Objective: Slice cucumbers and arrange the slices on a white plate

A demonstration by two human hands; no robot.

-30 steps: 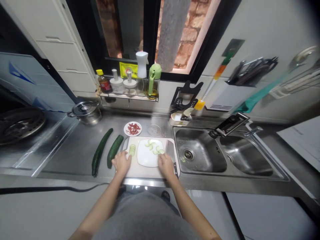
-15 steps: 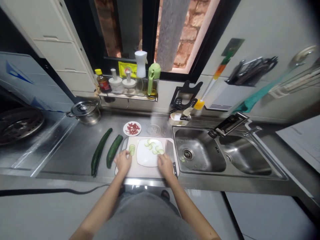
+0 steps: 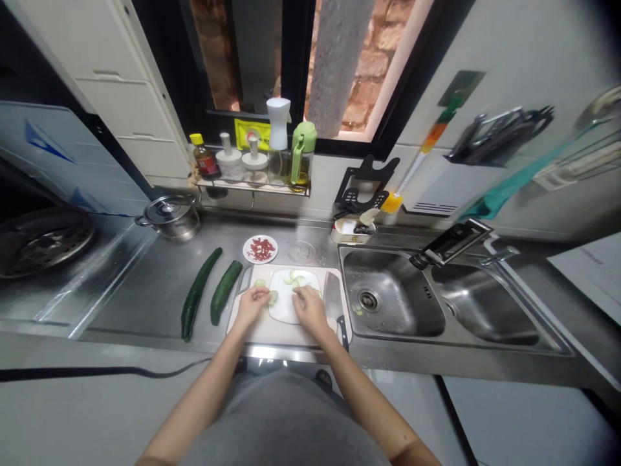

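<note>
At nine o'clock on the plate (image 3: 282, 313), now pinching a green slice (image 3: 273, 298) in left fingers (image 3: 261, 294); shifted right fingers (image 3: 301, 296) inward, cannot tell if closed.

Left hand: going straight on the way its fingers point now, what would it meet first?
Probably the left rim of the white plate. The pale green slice at the fingertips of the left hand overlaps that rim in view; whether it touches or hovers, I can't tell.

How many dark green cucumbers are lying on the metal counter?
2. The longer cucumber lies farther left; the shorter cucumber lies between it and the cutting board. None seems hidden.
</note>
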